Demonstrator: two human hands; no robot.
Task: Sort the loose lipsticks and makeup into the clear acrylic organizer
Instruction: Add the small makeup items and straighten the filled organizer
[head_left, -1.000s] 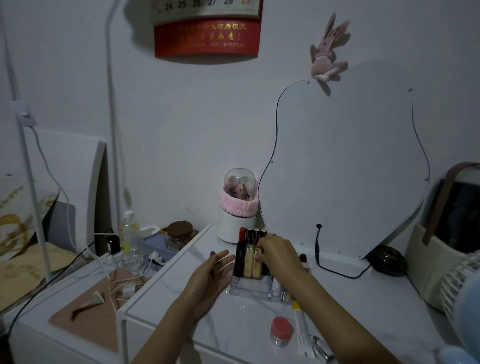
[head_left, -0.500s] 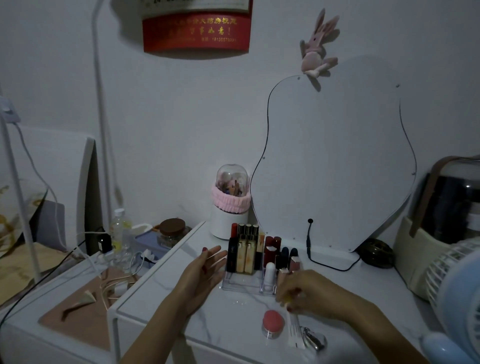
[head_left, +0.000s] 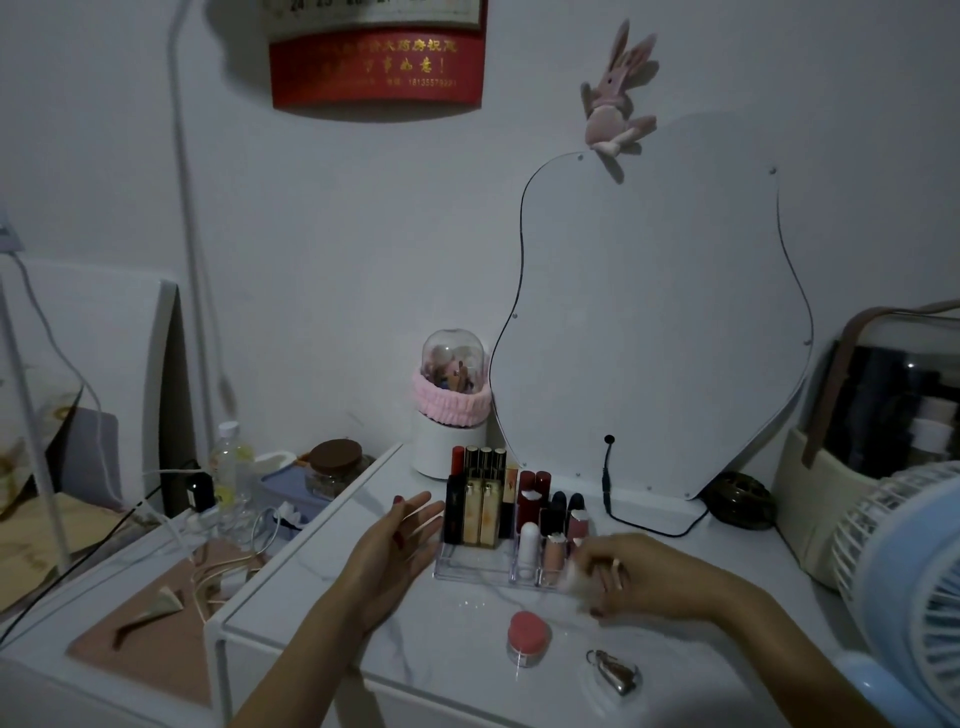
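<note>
Head view, organizer: the clear acrylic organizer (head_left: 470, 569) stands on the white marble-pattern tabletop (head_left: 452, 649), in front of the wavy-edged mirror (head_left: 649, 322).
Head view, back-left slots: tall gold-and-black lipstick tubes (head_left: 480, 501) stand upright, packed side by side.
Head view, back-right slots: shorter red-capped lipsticks (head_left: 534, 491) and dark-capped ones (head_left: 566, 506) stand upright.
Head view, front row: a white rounded tube (head_left: 529, 543) and a beige tube (head_left: 555, 551) stand in the small cells; the front-left tray section looks bare.
Head view, loose items: a small clear jar with a pink lid (head_left: 529, 638) and a silver metal tool (head_left: 615, 675) lie on the tabletop, apart from the organizer.
Head view, domed holder: a white canister with a clear dome and pink band (head_left: 451, 405) holds small items, too dim to tell.
Head view, left hand (head_left: 395, 556): flat and unclenched, fingers spread, fingertips just beside the organizer's left wall; contact cannot be told.
Head view, right hand (head_left: 631, 577): curled at the organizer's front-right corner, fingers pinching a pale slim object (head_left: 574, 578), blurred.
</note>
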